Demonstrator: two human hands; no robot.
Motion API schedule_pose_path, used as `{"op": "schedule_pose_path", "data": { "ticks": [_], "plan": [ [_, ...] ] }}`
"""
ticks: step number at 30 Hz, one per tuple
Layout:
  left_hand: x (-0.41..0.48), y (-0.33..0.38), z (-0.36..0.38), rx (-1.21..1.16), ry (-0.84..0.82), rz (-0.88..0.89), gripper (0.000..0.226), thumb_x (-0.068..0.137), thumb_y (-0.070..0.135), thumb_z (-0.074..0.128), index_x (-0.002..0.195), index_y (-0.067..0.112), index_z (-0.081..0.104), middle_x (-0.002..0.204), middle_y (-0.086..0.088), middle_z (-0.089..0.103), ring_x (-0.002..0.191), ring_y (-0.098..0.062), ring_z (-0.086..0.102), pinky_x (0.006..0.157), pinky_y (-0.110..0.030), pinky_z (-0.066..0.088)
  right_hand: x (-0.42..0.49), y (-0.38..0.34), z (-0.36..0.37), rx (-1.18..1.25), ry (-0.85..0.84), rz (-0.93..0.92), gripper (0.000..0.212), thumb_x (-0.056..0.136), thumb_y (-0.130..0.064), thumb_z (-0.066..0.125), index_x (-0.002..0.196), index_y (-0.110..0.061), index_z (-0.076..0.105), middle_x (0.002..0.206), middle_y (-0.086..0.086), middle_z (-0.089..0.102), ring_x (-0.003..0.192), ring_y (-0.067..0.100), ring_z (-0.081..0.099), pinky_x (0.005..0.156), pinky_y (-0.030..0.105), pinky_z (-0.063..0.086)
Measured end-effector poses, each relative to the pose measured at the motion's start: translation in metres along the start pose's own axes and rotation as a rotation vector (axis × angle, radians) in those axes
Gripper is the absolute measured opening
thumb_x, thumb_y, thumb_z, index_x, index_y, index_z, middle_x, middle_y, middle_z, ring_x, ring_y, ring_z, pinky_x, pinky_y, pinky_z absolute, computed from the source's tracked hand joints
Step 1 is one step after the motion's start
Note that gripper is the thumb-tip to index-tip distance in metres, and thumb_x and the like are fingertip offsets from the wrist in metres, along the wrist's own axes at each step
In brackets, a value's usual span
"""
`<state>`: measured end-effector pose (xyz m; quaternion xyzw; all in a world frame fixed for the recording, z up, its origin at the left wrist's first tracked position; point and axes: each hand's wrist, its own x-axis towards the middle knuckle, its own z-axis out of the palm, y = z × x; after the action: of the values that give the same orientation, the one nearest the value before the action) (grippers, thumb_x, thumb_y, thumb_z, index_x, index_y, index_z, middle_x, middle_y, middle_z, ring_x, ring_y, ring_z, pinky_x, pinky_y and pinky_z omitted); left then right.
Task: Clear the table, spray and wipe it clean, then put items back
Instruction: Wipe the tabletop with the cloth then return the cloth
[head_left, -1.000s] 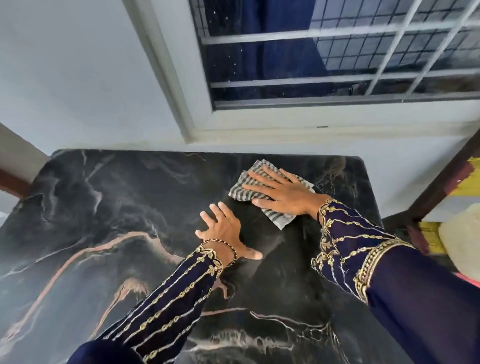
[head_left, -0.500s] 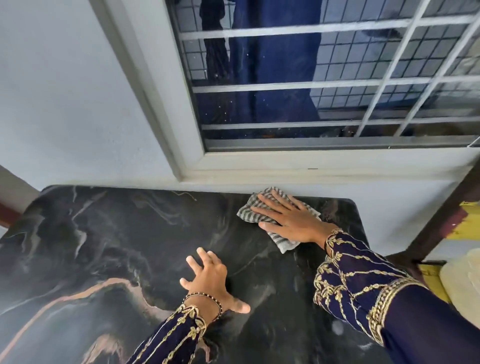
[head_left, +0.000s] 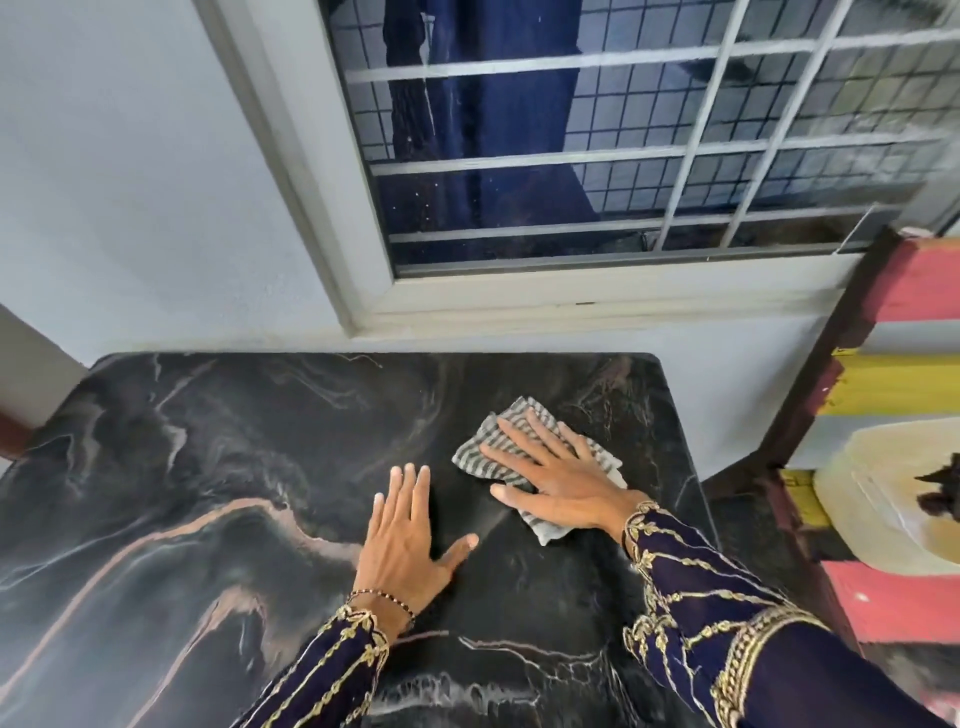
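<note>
Right hand (head_left: 563, 486) flat, fingers (head_left: 519, 441) spread wide, pressing striped cloth (head_left: 480, 460) on black marble counter (head_left: 208, 467), far right area. Left hand (head_left: 402, 540) flat, splayed, bracing, holding nothing. Wiping advice: even pressure, overlapping strokes, cover edges.

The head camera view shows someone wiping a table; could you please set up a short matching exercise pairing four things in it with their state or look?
Things:
1. left hand
2. right hand
3. cloth
4. table

Descriptions:
A. grey and white stripes, crumpled
B. dark marble pattern with pale veins
C. flat on the bare tabletop, beaded bracelet at the wrist
D. fingers spread, pressing down on the cloth

Pairs: 1-C, 2-D, 3-A, 4-B
</note>
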<state>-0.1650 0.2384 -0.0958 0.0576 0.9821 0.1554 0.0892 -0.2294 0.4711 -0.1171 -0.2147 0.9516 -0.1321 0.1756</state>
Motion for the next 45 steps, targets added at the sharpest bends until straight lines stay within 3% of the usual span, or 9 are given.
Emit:
{"op": "schedule_pose_path", "data": {
  "ticks": [5,13,17,22,25,29,33,39,45],
  "plan": [
    [-0.086,-0.003,0.018,-0.026,0.004,0.067,0.094,0.082,0.077,0.019,0.154,0.017,0.002,0.161,0.002,-0.003,0.147,-0.009,-0.012,0.118,-0.024,-0.009,-0.06,-0.047,0.035,-0.006,0.004,-0.014,0.058,0.098,-0.073,0.016,0.15,-0.064,-0.006,0.159,-0.028,-0.03,0.147,0.007,-0.037,0.121,0.043,-0.021],
    [-0.176,-0.008,-0.004,-0.019,-0.129,0.149,0.105,0.068,0.083,-0.001,0.154,0.022,0.004,0.156,0.014,-0.006,0.14,-0.001,-0.017,0.114,-0.021,-0.01,-0.15,-0.124,0.083,0.003,-0.024,-0.057,0.056,0.101,-0.071,0.017,0.153,-0.06,0.0,0.162,-0.023,-0.028,0.147,0.012,-0.039,0.114,0.041,-0.028],
    [-0.206,-0.014,-0.015,-0.001,-0.16,0.15,0.117,0.061,0.09,-0.009,0.153,0.02,0.007,0.162,0.001,0.004,0.145,-0.006,-0.012,0.116,-0.024,-0.008,-0.188,-0.157,0.105,-0.008,-0.034,-0.077,0.055,0.102,-0.069,0.02,0.153,-0.06,0.003,0.161,-0.025,-0.028,0.147,0.013,-0.038,0.116,0.046,-0.026],
    [-0.231,-0.013,-0.03,0.047,-0.2,0.185,0.124,0.057,0.093,0.0,0.152,0.014,0.017,0.161,-0.006,0.013,0.15,-0.019,0.001,0.119,-0.03,0.001,-0.231,-0.181,0.127,-0.061,0.002,-0.129,0.055,0.103,-0.063,0.024,0.155,-0.057,0.007,0.165,-0.022,-0.019,0.151,0.019,-0.03,0.116,0.045,-0.026],
    [-0.235,-0.015,-0.025,0.088,-0.223,0.202,0.131,0.054,0.093,-0.012,0.151,0.012,0.022,0.16,-0.007,0.019,0.15,-0.021,0.005,0.121,-0.036,0.006,-0.25,-0.184,0.133,-0.064,0.025,-0.152,0.053,0.104,-0.06,0.025,0.155,-0.056,0.012,0.166,-0.02,-0.014,0.152,0.02,-0.027,0.116,0.044,-0.026],
    [-0.236,-0.006,-0.018,0.119,-0.268,0.211,0.129,0.054,0.093,-0.009,0.152,0.014,0.017,0.161,-0.005,0.013,0.15,-0.018,0.003,0.121,-0.036,0.004,-0.271,-0.173,0.146,-0.095,0.06,-0.178,0.052,0.106,-0.058,0.024,0.156,-0.056,0.01,0.167,-0.02,-0.013,0.154,0.019,-0.022,0.119,0.046,-0.022],
    [-0.232,0.007,-0.009,0.124,-0.304,0.242,0.126,0.055,0.091,-0.009,0.153,0.013,0.013,0.162,-0.005,0.009,0.15,-0.018,-0.001,0.121,-0.036,0.003,-0.283,-0.156,0.137,-0.096,0.042,-0.195,0.05,0.108,-0.056,0.024,0.156,-0.056,0.008,0.166,-0.023,-0.015,0.151,0.01,-0.029,0.115,0.035,-0.032],
    [-0.211,0.026,0.002,0.12,-0.314,0.263,0.081,0.091,0.06,0.035,0.153,0.014,0.012,0.162,-0.005,0.007,0.15,-0.018,-0.002,0.122,-0.037,0.003,-0.266,-0.13,0.12,-0.056,-0.054,-0.203,0.049,0.107,-0.058,0.024,0.155,-0.057,0.011,0.162,-0.031,-0.021,0.147,0.001,-0.035,0.112,0.033,-0.035],
    [-0.167,0.048,0.009,0.084,-0.323,0.255,0.108,0.068,0.08,0.022,0.154,0.017,0.006,0.163,-0.003,0.005,0.15,-0.018,-0.004,0.122,-0.037,0.002,-0.214,-0.07,0.085,-0.063,-0.087,-0.165,0.05,0.106,-0.06,0.021,0.153,-0.06,0.003,0.161,-0.031,-0.025,0.146,0.001,-0.036,0.117,0.037,-0.027]
  ]
}}
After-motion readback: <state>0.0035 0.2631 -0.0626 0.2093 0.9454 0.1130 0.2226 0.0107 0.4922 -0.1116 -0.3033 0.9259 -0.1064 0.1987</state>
